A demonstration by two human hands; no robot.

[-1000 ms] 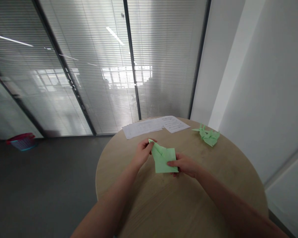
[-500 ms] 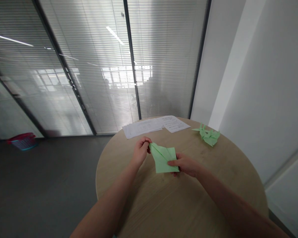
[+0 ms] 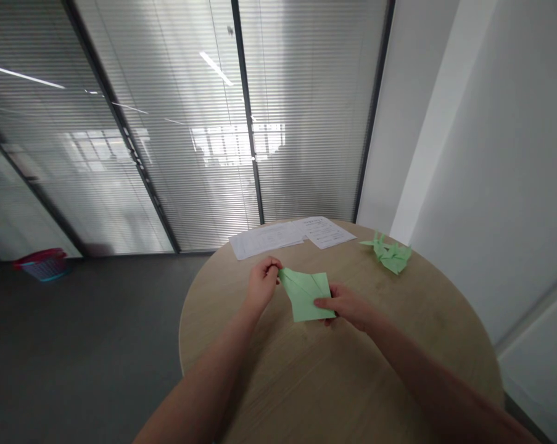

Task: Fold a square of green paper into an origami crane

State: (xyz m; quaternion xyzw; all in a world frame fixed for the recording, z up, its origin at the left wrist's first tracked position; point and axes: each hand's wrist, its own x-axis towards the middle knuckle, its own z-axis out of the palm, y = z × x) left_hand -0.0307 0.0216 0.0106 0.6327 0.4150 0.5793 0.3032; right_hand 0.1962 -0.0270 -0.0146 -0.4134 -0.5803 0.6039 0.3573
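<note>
A light green sheet of folded paper (image 3: 306, 297) is held up over the round table, with crease lines running across its face. At its upper left corner, my left hand (image 3: 263, 280) pinches the paper between thumb and fingers. My right hand (image 3: 347, 305) grips the right edge, thumb lying on top and the other fingers mostly hidden underneath. The corner inside my left fingers is covered. Farther right on the table lie folded green paper figures (image 3: 391, 256), close together.
White printed sheets (image 3: 269, 239) lie along the far edge of the wooden table (image 3: 278, 388). Behind it stands a glass partition with blinds (image 3: 306, 123); a white wall (image 3: 504, 154) rises on the right. A red and blue basket (image 3: 44, 265) is on the floor at left.
The green paper has flattened and turned slightly between my hands, its lower left corner shifting a little right and up. Both hands keep their hold.
</note>
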